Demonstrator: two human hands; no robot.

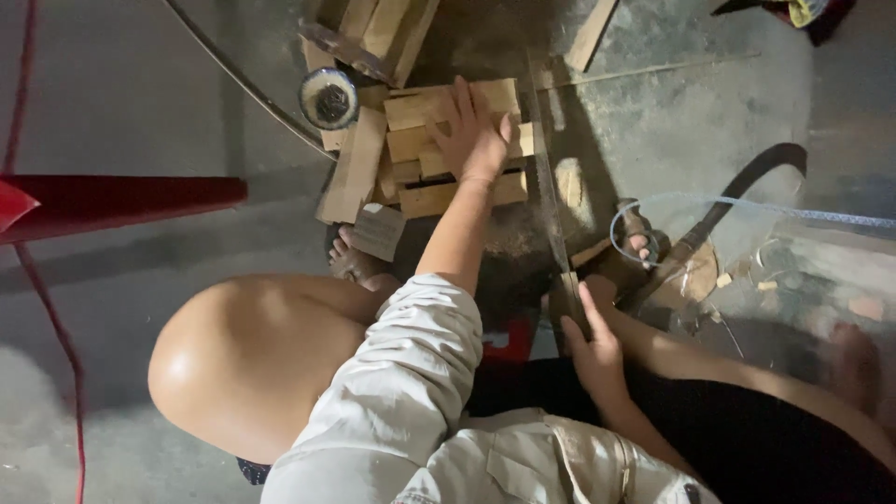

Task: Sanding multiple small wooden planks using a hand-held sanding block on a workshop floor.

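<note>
- Both hands are at work over a concrete floor (112,103): the left hand (476,135) lies open, fingers spread, pressing flat on a stack of short wooden blocks (439,191).
- Right hand (593,341) is closed around the handle of a hand saw (546,196), whose long blade runs up past the right edge of the blocks, just beside the left hand.
- Much of the saw handle is hidden inside the right hand, and whether the blade touches the wood is hard to tell in the dim light.
- Left of the left hand, a small round bowl (329,98) with a dark inside sits at the edge of the woodpile.
- Below the blocks, a bare foot (350,261) shows partly, the rest covered by a knee and a pale sleeve.
- Right of the right hand, a sandalled foot (635,245) is looped by a thin pale cord (747,203), with a dark curved hose (747,182) nearby.
- Far left, a red bar (131,201) is cut off by the frame.
</note>
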